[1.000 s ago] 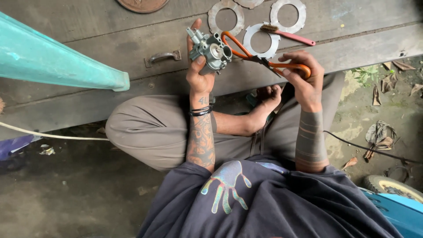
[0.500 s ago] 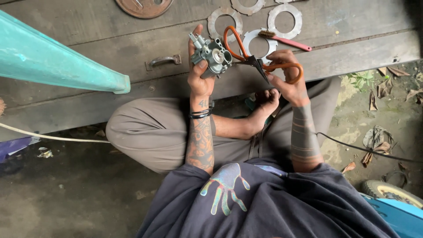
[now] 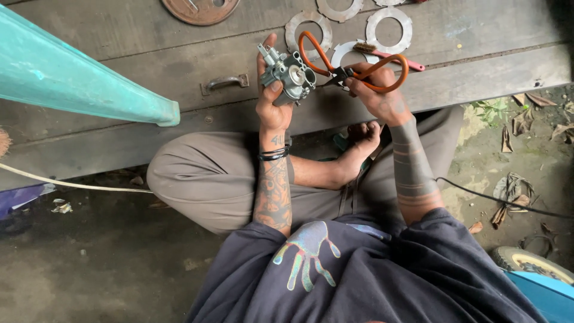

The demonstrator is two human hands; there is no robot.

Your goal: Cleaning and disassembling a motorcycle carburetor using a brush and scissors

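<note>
- The person is sitting cross-legged against the edge of a weathered wooden deck [image 3: 149, 131], and every position below is being given relative to that deck.
- The left hand [image 3: 272, 104] is holding a small grey metal carburetor [image 3: 291, 75] up over the deck's front boards, fingers curled round the back of the body and thumb pressing along its near side; the hand is closed firmly on it.
- The right hand [image 3: 376, 90] is gripping orange-handled pliers [image 3: 353, 63], fingers wrapped round one handle loop, with the nose pointing at the carburetor's open throat; whether the tips are touching the metal cannot be told.
- The carburetor is appearing to be cast metal: stiff, fairly heavy for its bulk, with small projecting fittings on its far end that are probably the fragile points. The solid middle body, where the left hand is already sitting, is judged the safest hold.
- The handle coating is probably giving a non-slip grip; the bare metal casting may be oily and slippery.
- Flat metal rings [image 3: 389, 28] and a pink-handled brush [image 3: 385, 55] are lying on the deck beyond the hands; a drawer-type handle [image 3: 224, 82] is fixed to the deck just left of the carburetor.
- A teal pipe [image 3: 78, 84] is lying across the deck's left part.
</note>
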